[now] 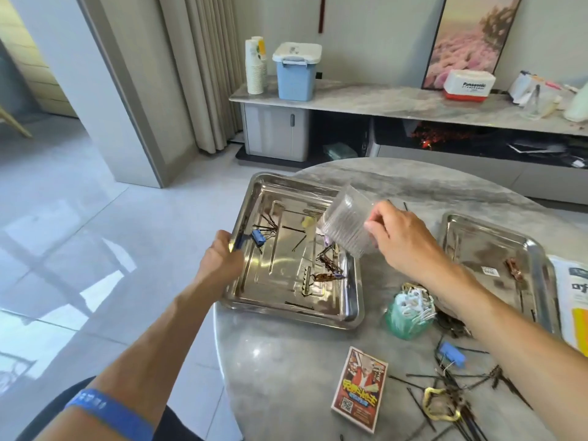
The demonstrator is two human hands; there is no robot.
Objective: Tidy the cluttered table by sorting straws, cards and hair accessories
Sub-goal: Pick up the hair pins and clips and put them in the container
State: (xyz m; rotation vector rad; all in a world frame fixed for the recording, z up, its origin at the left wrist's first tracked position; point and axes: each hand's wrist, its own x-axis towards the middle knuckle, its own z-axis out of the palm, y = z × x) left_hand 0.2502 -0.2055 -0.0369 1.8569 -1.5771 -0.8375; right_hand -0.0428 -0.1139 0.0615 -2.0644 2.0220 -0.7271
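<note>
A round grey marbled worktop [413, 183] stood on a glossy pale tiled floor [79, 218] that mirrored bright patches of daylight, beside a square grey pillar [105, 90] and beige pleated curtains [203, 68]. Against the pale wall ran a long low cabinet [397, 103] with a marbled top, carrying a stack of paper cups [255, 66], a blue lidded bin [296, 71] and a white and red box [468, 85]. A framed picture of pink fields [471, 39] leaned there against the wall.
</note>
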